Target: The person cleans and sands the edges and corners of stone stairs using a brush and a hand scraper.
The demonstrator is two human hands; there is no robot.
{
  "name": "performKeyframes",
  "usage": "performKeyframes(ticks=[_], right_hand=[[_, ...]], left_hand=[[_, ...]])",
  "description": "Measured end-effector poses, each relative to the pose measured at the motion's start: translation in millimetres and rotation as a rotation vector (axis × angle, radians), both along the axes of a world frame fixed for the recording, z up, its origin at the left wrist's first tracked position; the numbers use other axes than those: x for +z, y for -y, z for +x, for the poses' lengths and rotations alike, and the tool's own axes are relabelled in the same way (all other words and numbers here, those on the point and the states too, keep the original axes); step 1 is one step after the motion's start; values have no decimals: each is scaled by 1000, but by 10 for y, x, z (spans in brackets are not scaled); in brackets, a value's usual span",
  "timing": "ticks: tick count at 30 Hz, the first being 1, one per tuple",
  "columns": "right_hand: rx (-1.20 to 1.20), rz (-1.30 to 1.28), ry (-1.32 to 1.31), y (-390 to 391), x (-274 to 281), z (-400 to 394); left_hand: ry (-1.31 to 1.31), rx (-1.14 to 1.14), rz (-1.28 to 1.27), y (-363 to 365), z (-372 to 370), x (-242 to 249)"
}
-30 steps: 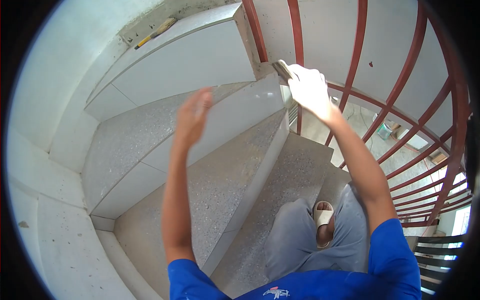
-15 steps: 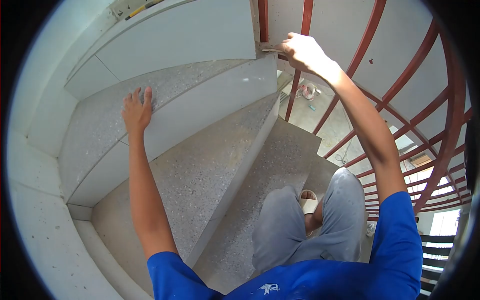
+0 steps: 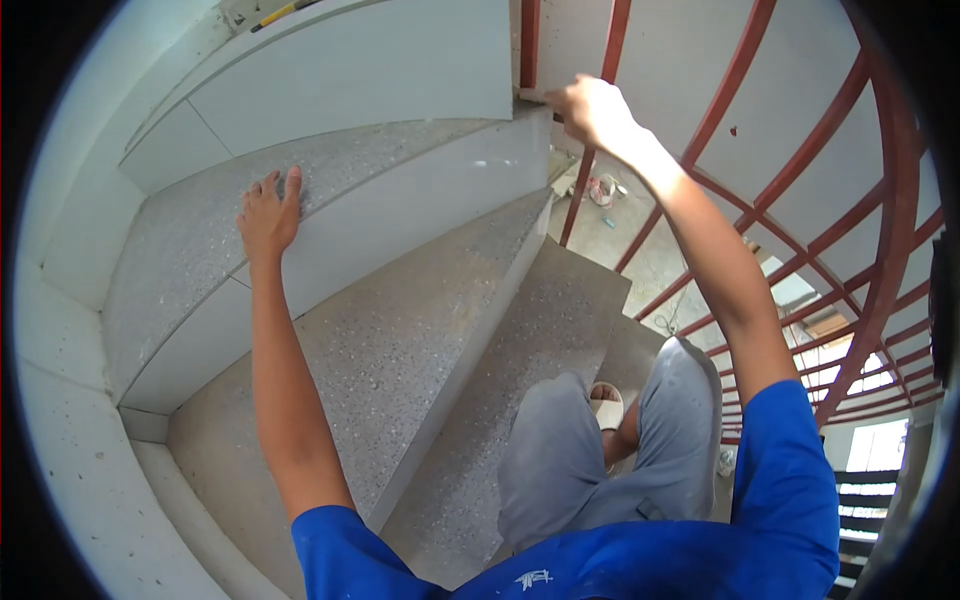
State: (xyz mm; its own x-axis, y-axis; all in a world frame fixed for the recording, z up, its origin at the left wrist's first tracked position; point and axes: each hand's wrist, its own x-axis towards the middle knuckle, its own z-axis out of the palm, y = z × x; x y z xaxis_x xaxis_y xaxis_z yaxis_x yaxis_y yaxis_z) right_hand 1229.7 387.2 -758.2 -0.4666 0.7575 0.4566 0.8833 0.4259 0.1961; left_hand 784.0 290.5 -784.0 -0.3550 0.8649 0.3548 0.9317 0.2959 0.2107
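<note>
My left hand [image 3: 267, 215] rests on the speckled stair tread [image 3: 200, 220], fingers apart and stretched out, holding nothing. Below it runs the pale riser [image 3: 400, 215] of that step. My right hand [image 3: 597, 115] is closed, pinching a thin, flat, pale piece [image 3: 533, 96] whose kind is too small to tell. That piece points left at the narrow inner corner of the step, close to the foot of a red railing bar [image 3: 529, 45]. My fingertips partly hide the piece.
Curved red railing bars [image 3: 735, 80] line the right side, with a lower floor [image 3: 625, 225] and scattered items seen through them. More speckled treads [image 3: 400, 330] descend toward my legs. A curved white wall [image 3: 70, 330] bounds the left. A yellow and black tool [image 3: 278, 16] lies at the upper left.
My right hand has shifted slightly down and left, with the thin piece still at the corner. My left hand stays on the tread. The whole view has moved a little.
</note>
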Motion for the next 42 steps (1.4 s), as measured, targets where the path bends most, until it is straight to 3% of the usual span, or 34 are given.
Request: performKeyframes(ticks=[5,10,12,15,16,18,21,24,27,30,31,34,36,40,41,42], right_hand=[[97,117,-108,88,99,-93],[-75,-32,-153,124,162,-43],[-25,-33,-383,44,26,118],[97,299,-580,-89,-211,319],[101,449,-118,-66,-284,434],[34,347,-710,-54,-336,327],[-7,310,-638,37,-242,237],[-67,238,-553,-196,-521,-34],[41,256,-870,-171,-543,-41],[5,24,-1212,60,-671,-183],[-57,-195,-1218,139,-613,-108],[19,-160,-1514,54,-775,54],[28,-68,-1356,33,-894,-65],[79,9,-1579,-88,-1014,-19],[66,-169,-1572,169,-798,-146],[224,17,-1565,-94,-1074,-215]], left_hand=[[6,32,32,-56,-71,-4],[26,51,44,-22,-66,-7],[22,35,15,-34,-24,-16],[13,28,18,-23,-23,-12],[0,21,14,-39,-1,0],[-14,27,5,-29,-19,-17],[-15,13,13,-45,-38,-25],[-21,28,4,-27,-11,-10],[-31,25,-12,-30,-12,10],[-16,21,1,-37,-25,-8],[-18,15,4,-56,-28,5],[-18,13,12,-52,-50,-15],[-24,17,23,-51,-33,-20],[1,21,41,-47,-30,-19],[11,15,47,-52,-35,-27],[10,-1,44,-56,-43,-21]])
